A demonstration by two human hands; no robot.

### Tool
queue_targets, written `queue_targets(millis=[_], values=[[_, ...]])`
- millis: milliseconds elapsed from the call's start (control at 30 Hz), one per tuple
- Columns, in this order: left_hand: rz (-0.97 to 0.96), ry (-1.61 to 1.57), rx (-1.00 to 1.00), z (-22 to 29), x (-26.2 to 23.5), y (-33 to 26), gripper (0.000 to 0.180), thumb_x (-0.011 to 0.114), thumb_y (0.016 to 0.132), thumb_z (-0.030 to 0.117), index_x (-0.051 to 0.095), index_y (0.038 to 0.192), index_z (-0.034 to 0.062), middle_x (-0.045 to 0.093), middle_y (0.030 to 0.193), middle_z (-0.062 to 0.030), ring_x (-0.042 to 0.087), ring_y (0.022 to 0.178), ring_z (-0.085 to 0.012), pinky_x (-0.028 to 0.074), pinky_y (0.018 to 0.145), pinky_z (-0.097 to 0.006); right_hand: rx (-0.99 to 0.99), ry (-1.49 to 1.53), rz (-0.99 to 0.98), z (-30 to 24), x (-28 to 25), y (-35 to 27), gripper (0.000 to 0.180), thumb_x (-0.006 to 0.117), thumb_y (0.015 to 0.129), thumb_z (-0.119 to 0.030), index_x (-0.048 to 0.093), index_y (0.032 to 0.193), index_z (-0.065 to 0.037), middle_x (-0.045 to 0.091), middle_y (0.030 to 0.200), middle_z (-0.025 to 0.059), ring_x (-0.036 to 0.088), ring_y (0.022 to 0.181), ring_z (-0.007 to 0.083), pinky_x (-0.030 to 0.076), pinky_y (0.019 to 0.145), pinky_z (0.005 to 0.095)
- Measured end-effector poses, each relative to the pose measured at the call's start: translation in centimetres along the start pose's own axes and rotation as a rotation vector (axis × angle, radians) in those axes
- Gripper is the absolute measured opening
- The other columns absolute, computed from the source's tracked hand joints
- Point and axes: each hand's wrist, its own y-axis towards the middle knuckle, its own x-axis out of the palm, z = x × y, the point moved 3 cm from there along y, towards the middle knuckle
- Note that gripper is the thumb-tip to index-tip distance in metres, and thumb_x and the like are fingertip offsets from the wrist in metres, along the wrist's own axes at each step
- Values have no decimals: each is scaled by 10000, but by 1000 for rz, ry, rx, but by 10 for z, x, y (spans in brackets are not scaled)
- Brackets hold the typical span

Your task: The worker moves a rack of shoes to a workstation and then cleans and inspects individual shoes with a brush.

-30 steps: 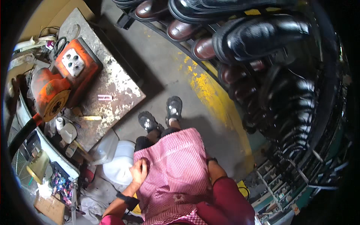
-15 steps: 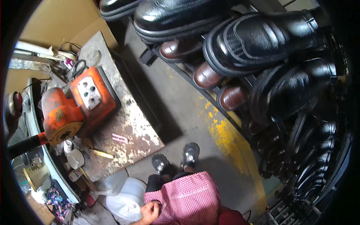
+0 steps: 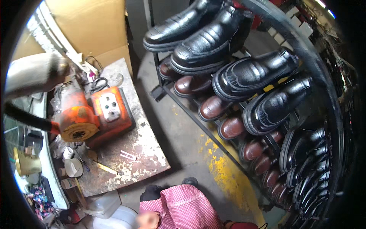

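Observation:
My left hand point(image 3: 148, 220) is at the bottom edge, beside the left border of the red-and-white checked apron point(image 3: 188, 208) over my lap. It is blurred and partly cut off, so its fingers cannot be made out. Nothing shows clearly in it. My right hand is out of the picture; only a bit of maroon cloth point(image 3: 237, 225) appears right of the apron. Nearest to the left hand is a whitish plastic tub point(image 3: 116, 218) on the floor.
Left stands a worn worktable point(image 3: 146, 150) with an orange motor machine point(image 3: 78, 120), a pink-and-white clip-like piece point(image 3: 128, 155) and a yellow-handled tool point(image 3: 107, 168). A rack on the right carries black shoes point(image 3: 251, 74) above brown ones point(image 3: 231, 127). Yellow paint point(image 3: 225, 177) marks the floor.
My view has tilted up, so the rack and table sit lower and more of the background shows. The left hand, curled at the apron before, is now lower and smeared.

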Motion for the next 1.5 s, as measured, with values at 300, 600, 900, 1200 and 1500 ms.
queue_targets(millis=[300, 600, 900, 1200, 1500], values=[[462, -33, 221, -10, -13, -26, 79, 572, 709, 47, 582, 632, 38, 583, 579, -78, 558, 453, -188, 429, 418, -277, -262, 144, -69, -68, 16, 13, 372, 437, 827, -327, 541, 1027, -31, 612, 893, 139, 589, 792, 286, 463, 661, 371], [675, -59, 281, -23, -11, -69, 81, 566, 740, 110, 586, 710, 37, 599, 662, -97, 585, 544, -232, 458, 481, -314, -441, 124, -247, -115, 25, -25, 374, 440, 829, -328, 542, 1021, -24, 614, 876, 138, 593, 770, 278, 468, 643, 364], [737, -15, 331, -27, -6, -73, 92, 559, 739, 119, 567, 694, 39, 573, 623, -105, 570, 529, -252, 442, 462, -345, -345, 215, -202, -42, -18, -86, 376, 442, 831, -328, 542, 1015, -16, 616, 859, 136, 597, 748, 271, 472, 626, 358], [692, -31, 354, -11, 1, -62, 94, 550, 744, 117, 561, 696, 37, 572, 631, -115, 567, 535, -262, 444, 474, -353, -106, 383, -122, 78, -60, -156, 379, 444, 832, -328, 542, 1008, -8, 618, 843, 134, 601, 726, 263, 477, 608, 351], [635, -62, 325, -16, 5, -65, 101, 545, 742, 95, 552, 664, 31, 548, 598, -127, 544, 505, -281, 413, 446, -351, -180, 641, -36, -154, -108, -151, 354, 483, 849, -298, 471, 1098, -47, 603, 836, 103, 580, 594, 146, 466, 467, 236]])
